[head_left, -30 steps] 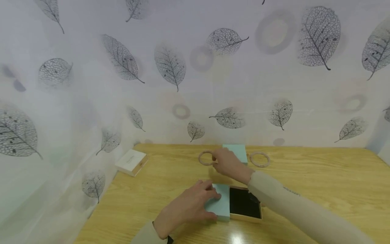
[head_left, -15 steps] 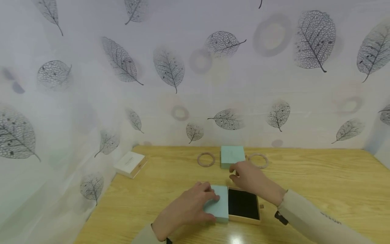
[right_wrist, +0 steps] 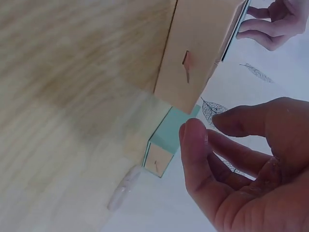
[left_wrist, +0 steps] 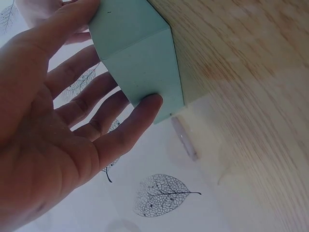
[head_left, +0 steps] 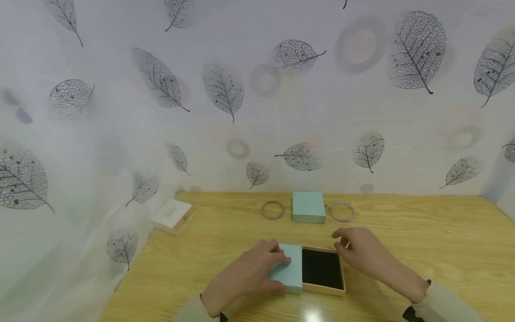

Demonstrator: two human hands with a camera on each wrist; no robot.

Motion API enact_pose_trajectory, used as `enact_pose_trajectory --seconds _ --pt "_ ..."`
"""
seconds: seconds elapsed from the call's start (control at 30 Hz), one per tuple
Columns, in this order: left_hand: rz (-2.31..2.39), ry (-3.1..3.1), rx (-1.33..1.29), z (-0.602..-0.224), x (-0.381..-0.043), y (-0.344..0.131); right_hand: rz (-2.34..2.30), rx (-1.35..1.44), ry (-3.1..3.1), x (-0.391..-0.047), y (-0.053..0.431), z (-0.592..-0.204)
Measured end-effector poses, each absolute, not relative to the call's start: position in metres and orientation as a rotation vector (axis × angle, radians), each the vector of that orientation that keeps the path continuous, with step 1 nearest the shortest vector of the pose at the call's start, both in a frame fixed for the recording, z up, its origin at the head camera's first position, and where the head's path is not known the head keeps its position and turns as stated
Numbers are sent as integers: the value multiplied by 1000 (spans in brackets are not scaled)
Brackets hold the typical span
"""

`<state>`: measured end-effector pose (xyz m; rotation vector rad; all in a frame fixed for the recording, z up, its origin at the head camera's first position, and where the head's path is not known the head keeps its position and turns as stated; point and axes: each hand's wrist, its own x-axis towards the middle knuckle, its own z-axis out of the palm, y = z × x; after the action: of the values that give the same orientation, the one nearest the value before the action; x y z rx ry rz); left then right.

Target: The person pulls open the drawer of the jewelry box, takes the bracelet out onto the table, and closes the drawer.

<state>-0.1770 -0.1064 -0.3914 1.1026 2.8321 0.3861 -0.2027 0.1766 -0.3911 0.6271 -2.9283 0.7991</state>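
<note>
My left hand [head_left: 247, 273] grips the mint-green sleeve [head_left: 294, 279] of a small drawer box from its left side, thumb and fingers on its edges. Out of the sleeve's right end sticks the cream drawer [head_left: 323, 290], lined in black with nothing lying in it. Just right of the drawer's far corner hovers my right hand [head_left: 368, 255], fingers loosely bent and holding nothing. The right wrist view shows the drawer's end with a small ribbon tab [right_wrist: 187, 65] near the fingertips.
A second mint-green box [head_left: 307, 210] stands at the back, with a pale bangle [head_left: 262, 210] on its left and another bangle [head_left: 342, 220] on its right. A white box [head_left: 173, 213] sits by the left wall. The wooden table [head_left: 422, 246] meets a leaf-patterned backdrop [head_left: 314, 120].
My right hand has left the left bangle at the back and come right and nearer to me, beside the drawer. The left hand and its box stay put.
</note>
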Motion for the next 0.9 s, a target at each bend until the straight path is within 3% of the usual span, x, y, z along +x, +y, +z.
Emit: enact_pose_trajectory --seconds 0.33,0.9 --pt "382 2854 1122 -392 -176 -107 931 521 -2974 -184 196 -401" --pt "373 2879 1122 -395 -176 -107 1984 427 -2916 -176 207 -423"
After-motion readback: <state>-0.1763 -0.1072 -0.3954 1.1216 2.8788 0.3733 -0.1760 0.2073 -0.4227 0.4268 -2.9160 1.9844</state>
